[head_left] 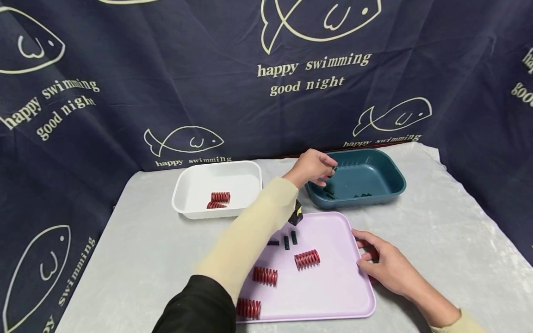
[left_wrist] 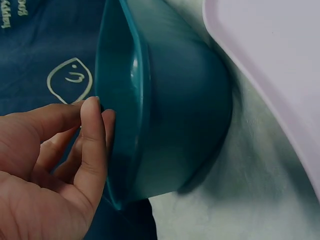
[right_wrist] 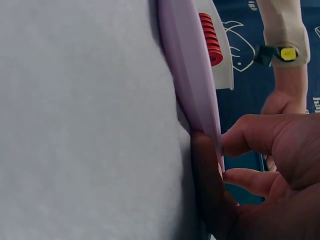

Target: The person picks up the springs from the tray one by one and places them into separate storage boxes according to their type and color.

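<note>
black sleeve (head_left: 201, 305); pinched spring (head_left: 334, 169) small, dark green

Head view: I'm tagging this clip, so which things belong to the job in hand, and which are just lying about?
Likely the job:
left hand, pinching a dark spring at the teal bin
right hand, gripping the lilac tray
red springs
loose dark springs
white bin

Apparently just surroundings:
fish-print curtain
grey tablecloth

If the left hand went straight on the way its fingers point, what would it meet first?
Probably the inside of the teal bin; the left hand is over its left end, fingers pointing in, though depth leaves the exact spot unclear.
</note>
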Action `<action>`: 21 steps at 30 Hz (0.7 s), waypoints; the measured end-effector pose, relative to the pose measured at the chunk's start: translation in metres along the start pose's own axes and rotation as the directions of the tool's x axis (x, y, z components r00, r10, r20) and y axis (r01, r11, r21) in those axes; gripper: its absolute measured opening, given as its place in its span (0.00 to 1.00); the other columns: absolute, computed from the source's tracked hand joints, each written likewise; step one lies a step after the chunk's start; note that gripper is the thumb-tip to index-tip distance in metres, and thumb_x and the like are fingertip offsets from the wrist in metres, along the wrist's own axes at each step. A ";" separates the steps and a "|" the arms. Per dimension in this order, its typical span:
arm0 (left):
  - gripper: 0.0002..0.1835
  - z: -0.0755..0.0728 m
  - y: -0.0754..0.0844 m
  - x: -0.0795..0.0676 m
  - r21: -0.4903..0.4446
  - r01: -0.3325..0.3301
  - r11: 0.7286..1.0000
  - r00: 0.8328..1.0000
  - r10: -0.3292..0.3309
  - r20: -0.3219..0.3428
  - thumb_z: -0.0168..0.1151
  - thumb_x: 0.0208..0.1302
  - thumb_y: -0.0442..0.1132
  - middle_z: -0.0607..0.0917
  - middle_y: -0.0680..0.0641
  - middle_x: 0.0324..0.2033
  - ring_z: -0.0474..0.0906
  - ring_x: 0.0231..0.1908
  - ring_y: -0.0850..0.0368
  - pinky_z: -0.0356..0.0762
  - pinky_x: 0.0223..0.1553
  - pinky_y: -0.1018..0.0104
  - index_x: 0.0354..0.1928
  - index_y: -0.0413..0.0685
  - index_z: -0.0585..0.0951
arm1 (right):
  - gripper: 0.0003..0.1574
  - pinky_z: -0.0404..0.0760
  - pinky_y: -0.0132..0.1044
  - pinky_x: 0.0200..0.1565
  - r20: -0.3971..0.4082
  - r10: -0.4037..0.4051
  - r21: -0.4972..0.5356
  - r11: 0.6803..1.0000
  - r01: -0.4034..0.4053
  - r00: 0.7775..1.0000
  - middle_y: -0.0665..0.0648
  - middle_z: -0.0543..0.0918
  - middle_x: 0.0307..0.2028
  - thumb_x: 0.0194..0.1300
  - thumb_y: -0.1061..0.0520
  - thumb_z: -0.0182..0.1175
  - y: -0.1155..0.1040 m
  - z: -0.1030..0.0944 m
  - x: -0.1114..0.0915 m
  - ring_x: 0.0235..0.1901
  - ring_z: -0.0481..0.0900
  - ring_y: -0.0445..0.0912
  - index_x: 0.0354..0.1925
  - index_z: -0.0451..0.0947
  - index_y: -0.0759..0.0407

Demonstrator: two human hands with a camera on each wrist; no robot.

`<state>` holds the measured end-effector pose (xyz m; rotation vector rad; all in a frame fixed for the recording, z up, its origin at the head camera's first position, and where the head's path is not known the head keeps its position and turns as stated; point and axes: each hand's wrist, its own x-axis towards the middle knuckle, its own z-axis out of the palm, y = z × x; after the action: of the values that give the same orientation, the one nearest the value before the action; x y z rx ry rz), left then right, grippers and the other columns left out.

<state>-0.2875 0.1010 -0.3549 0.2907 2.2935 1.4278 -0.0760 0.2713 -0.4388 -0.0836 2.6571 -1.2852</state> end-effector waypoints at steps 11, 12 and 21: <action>0.09 0.041 -0.002 0.027 0.135 0.120 0.984 0.989 -0.106 -0.105 0.72 0.64 0.30 0.87 0.54 0.31 0.83 0.23 0.59 0.88 0.25 0.66 0.42 0.50 0.92 | 0.41 0.78 0.31 0.30 -0.013 -0.011 -0.010 1.000 0.010 1.000 0.58 0.80 0.48 0.61 0.67 0.69 0.000 0.001 0.001 0.36 0.76 0.41 0.71 0.68 0.68; 0.09 0.045 -0.002 0.028 0.155 0.126 0.980 0.987 -0.109 -0.115 0.72 0.64 0.30 0.87 0.55 0.31 0.82 0.22 0.60 0.87 0.24 0.67 0.42 0.51 0.92 | 0.40 0.78 0.31 0.30 -0.020 -0.023 -0.007 1.000 0.023 1.000 0.58 0.80 0.47 0.61 0.67 0.69 0.001 0.001 0.001 0.36 0.76 0.40 0.70 0.69 0.68; 0.06 0.060 -0.008 0.030 0.346 0.151 0.926 0.972 -0.076 -0.222 0.72 0.65 0.35 0.85 0.60 0.32 0.80 0.15 0.60 0.80 0.17 0.71 0.34 0.58 0.90 | 0.39 0.78 0.30 0.29 -0.048 -0.078 0.014 0.997 0.079 0.996 0.58 0.80 0.47 0.60 0.69 0.68 0.002 0.002 0.001 0.35 0.76 0.38 0.69 0.70 0.68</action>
<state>-0.2863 0.1576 -0.3922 0.1157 2.6913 1.0117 -0.0762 0.2706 -0.4420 -0.1586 2.7075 -1.3482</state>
